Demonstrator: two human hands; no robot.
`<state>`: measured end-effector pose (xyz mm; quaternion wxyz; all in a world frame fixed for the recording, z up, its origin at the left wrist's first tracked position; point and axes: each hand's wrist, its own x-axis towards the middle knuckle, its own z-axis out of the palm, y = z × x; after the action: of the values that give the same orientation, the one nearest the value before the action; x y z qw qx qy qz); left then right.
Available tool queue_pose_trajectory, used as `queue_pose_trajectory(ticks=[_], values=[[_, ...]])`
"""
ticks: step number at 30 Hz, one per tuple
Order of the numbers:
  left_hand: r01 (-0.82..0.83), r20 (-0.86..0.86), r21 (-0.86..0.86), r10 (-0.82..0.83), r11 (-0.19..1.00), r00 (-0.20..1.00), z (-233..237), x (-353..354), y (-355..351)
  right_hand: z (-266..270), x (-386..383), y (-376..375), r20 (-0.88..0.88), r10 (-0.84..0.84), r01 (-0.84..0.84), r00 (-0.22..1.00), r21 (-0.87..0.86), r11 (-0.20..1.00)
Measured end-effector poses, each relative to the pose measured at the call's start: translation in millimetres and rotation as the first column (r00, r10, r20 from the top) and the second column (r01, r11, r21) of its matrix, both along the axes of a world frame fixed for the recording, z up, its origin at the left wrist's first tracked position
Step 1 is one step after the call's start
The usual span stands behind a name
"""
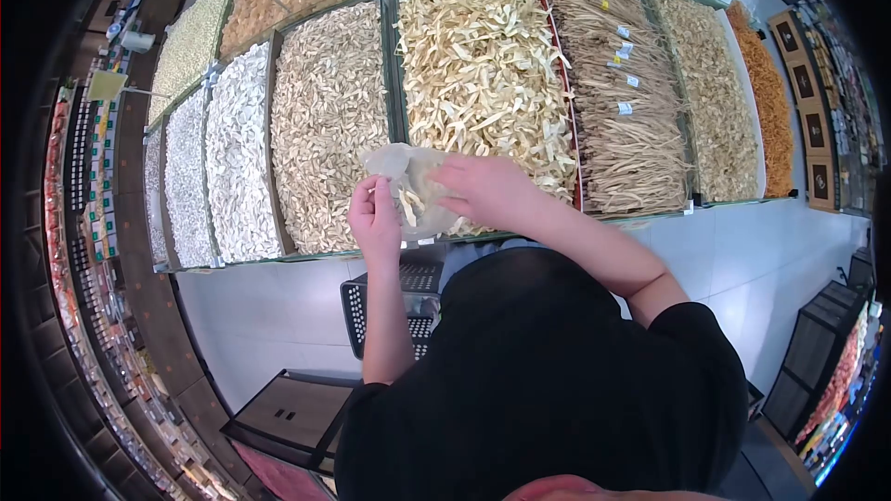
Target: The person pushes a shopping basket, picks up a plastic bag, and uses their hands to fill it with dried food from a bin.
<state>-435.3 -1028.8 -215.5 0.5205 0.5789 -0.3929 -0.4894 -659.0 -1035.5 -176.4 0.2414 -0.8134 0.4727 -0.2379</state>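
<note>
My left hand (374, 215) pinches the edge of a clear plastic bag (393, 160) between thumb and fingers. The bag hangs over the front of the bins, its mouth turned to the right. A few pale yellow dried slices (410, 207) show inside it. My right hand (484, 189) reaches in from the right, with its fingertips at the bag's mouth, partly veiled by the plastic. Its thumb and fingers are apart, and I see nothing held between them. Behind the bag lies a bin of the same pale yellow dried slices (483, 65).
Left of that bin are brownish dried slices (329, 93) and white slices (239, 139). On the right lie long thin dried roots (631, 148) with small labels, then chopped pieces (719, 121). A black shopping basket (355, 315) stands below, left of my body.
</note>
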Motion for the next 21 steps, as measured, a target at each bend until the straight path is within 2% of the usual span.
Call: queue_pose_trajectory(ticks=[1, 4, 6, 9, 13, 19, 21], values=[[-0.001, 0.056, -0.020, 0.002, 1.000, 0.998, -1, 1, 1, 2, -3, 0, 0.041, -0.045, 0.044, 0.998, 0.015, 0.999], [-0.045, 0.072, -0.028, 0.046, 0.999, 0.996, 7, -8, 7, -12, -51, -11, 0.030, -0.238, 0.234, 0.971, 0.099, 0.967], [-0.061, 0.067, -0.056, 0.064, 0.997, 0.996, 3, -10, 7, -51, -86, -22, -0.069, -0.370, 0.371, 0.927, 0.003, 0.929], [-0.062, 0.068, -0.074, 0.067, 0.995, 0.995, 0, -13, 12, -79, -115, -40, -0.184, -0.361, 0.378, 0.914, 0.068, 0.923], [-0.052, 0.117, -0.083, 0.061, 0.995, 0.991, 2, -20, 14, -110, -94, -55, -0.147, -0.273, 0.267, 0.951, -0.057, 0.962], [-0.064, 0.113, -0.102, 0.076, 0.993, 0.991, -2, -21, 13, -130, -69, -75, -0.419, -0.231, 0.248, 0.878, -0.016, 0.969], [-0.053, 0.138, -0.099, 0.067, 0.994, 0.988, -2, -21, 14, -129, -70, -76, -0.420, -0.212, 0.231, 0.882, -0.007, 0.973]])
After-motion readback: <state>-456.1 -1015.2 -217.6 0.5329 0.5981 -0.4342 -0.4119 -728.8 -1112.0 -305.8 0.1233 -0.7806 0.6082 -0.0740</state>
